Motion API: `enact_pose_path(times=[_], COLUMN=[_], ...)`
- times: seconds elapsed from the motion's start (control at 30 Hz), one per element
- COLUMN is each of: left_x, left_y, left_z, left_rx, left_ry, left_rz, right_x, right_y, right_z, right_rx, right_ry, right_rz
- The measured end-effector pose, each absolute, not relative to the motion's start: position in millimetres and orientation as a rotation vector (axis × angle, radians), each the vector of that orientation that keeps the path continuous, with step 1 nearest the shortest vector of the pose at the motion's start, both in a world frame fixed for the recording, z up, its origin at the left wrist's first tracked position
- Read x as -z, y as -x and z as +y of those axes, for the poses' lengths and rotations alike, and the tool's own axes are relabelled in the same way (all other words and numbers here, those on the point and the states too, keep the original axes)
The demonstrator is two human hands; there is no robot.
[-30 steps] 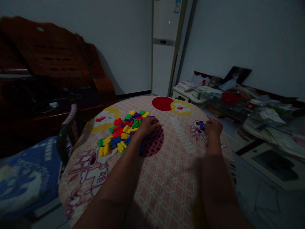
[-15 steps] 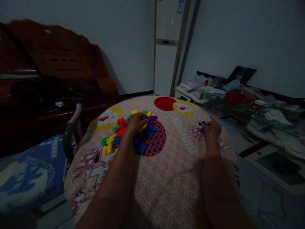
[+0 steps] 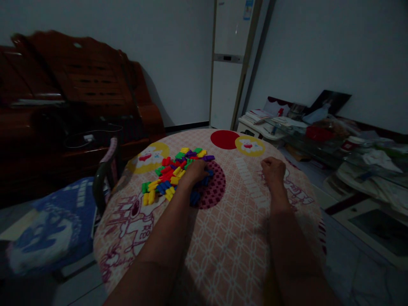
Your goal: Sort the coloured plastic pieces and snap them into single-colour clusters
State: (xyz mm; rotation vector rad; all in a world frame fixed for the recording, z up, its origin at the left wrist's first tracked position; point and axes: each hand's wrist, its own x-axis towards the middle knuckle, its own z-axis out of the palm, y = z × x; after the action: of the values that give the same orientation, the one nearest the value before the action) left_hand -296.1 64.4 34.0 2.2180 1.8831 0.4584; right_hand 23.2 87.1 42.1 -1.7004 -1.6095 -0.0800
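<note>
A heap of small plastic toy blocks in red, yellow, green, blue and purple lies on the left half of the round table. My left hand is over the heap's right side, its fingers curled down among blue blocks; what the fingertips hold is hidden. To the right, above the tablecloth's printed drawing, my right hand is closed with thumb and fingers together. No block shows in it from this angle.
A patterned cloth covers the table. At left are a chair with a blue cushion and a wooden sofa. A glass-topped cabinet loaded with papers and bags runs along the right, and a tall white air conditioner stands behind.
My left hand has moved from the heap's upper part toward the blue blocks at its right. My right hand has shifted slightly left; the blue block earlier seen in it no longer shows.
</note>
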Motion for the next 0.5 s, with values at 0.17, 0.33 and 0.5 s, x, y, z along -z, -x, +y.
enact_pose_path(times=[0.17,0.33,0.5], left_x=[-35.1,-44.2,-43.9], left_y=[289.1,281.7,257.0], left_z=[62.7,60.4,62.4], left_rx=[-0.495,-0.773,-1.031], left_ry=[-2.217,-2.144,-1.928], left_rz=[1.895,1.703,1.532], right_x=[-42.4,-42.7,-50.0], right_y=[-16.1,-4.1,32.2], right_z=[86.0,84.0,71.5], right_rx=[-0.033,-0.390,-0.737], right_ry=[1.662,1.472,1.183], right_rz=[-1.667,-1.692,-1.866])
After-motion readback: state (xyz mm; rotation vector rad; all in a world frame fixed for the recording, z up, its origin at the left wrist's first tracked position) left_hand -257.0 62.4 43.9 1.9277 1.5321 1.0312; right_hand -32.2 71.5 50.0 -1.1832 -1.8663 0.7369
